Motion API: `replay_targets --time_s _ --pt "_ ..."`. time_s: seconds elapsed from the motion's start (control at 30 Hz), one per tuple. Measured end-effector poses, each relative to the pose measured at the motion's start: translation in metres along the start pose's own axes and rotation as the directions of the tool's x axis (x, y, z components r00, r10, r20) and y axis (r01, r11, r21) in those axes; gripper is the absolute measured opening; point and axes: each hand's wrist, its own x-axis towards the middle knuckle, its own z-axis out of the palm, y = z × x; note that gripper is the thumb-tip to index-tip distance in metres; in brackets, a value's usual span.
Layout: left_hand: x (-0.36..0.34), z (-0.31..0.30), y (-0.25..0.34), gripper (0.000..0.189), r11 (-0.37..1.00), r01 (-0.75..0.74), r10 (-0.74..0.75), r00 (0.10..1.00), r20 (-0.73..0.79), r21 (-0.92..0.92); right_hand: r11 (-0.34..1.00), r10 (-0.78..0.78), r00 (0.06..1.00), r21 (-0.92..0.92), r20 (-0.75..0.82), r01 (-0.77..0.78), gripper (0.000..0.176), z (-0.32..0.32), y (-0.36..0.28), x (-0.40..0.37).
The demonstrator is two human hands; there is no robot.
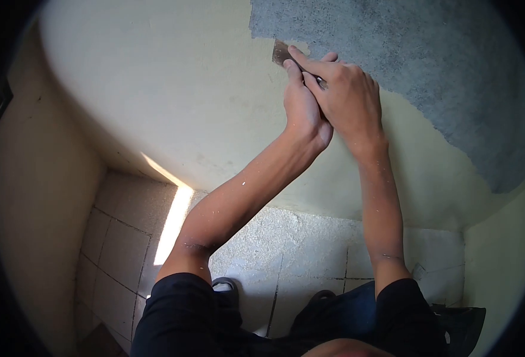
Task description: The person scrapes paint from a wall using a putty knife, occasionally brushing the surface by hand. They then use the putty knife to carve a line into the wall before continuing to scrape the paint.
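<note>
A scraper with a flat metal blade [281, 52] lies against the wall, its blade at the lower edge of a rough grey patch [393, 47]. Closed around the scraper's handle from the left is my left hand [305, 107], its thumb up near the blade. My right hand [351, 95] is wrapped over the handle from the right, with its index finger stretched toward the blade. The two hands touch each other and hide most of the handle. Smooth pale yellow wall [185, 89] surrounds the grey patch.
Below the wall, pale flakes cover parts of the tiled floor [310, 238]. A side wall [33, 196] stands at the left and another [506, 238] at the right. A bright strip of light crosses the floor at left. A dark object [464, 327] is at the lower right.
</note>
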Motion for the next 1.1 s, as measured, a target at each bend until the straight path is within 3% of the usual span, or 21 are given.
replay_targets --time_s 0.03,0.1,0.2,0.27,0.47,0.8,0.93,1.1 --pt "-0.002 0.002 0.0 0.076 1.0 0.002 -0.002 1.0 -0.013 0.004 0.994 0.023 0.999 0.11 0.024 -0.026 0.036 0.003 0.001 0.001" --pt "0.003 0.0 -0.002 0.075 1.0 -0.002 0.002 1.0 0.013 -0.013 0.993 0.108 0.961 0.021 0.255 -0.117 0.039 -0.017 0.006 0.009" --pt "0.005 0.006 -0.012 0.073 0.999 0.023 -0.025 0.997 0.074 0.026 0.982 0.167 0.951 0.044 0.259 -0.184 0.044 -0.042 -0.003 0.005" --pt "0.002 0.012 -0.017 0.072 1.0 0.026 -0.027 0.998 0.065 0.016 0.991 0.135 0.982 0.001 0.129 -0.136 0.038 -0.036 0.011 -0.001" --pt "-0.007 0.023 -0.015 0.073 0.998 0.039 -0.038 0.999 -0.033 0.055 0.991 0.134 0.977 -0.015 0.167 -0.133 0.04 -0.032 0.012 -0.002" --pt "0.003 0.001 -0.004 0.075 0.999 0.034 -0.035 0.999 -0.016 -0.026 0.994 0.098 0.991 -0.067 0.087 -0.092 0.038 -0.015 -0.003 -0.004" --pt "0.002 -0.027 0.02 0.07 0.995 -0.084 0.088 0.993 0.081 -0.043 0.998 0.047 0.999 0.05 0.016 -0.048 0.038 0.015 -0.019 0.003" --pt "-0.004 -0.023 0.041 0.073 0.994 0.031 -0.032 0.999 0.008 0.102 0.985 0.114 0.992 0.127 0.059 -0.121 0.04 0.017 -0.035 0.012"
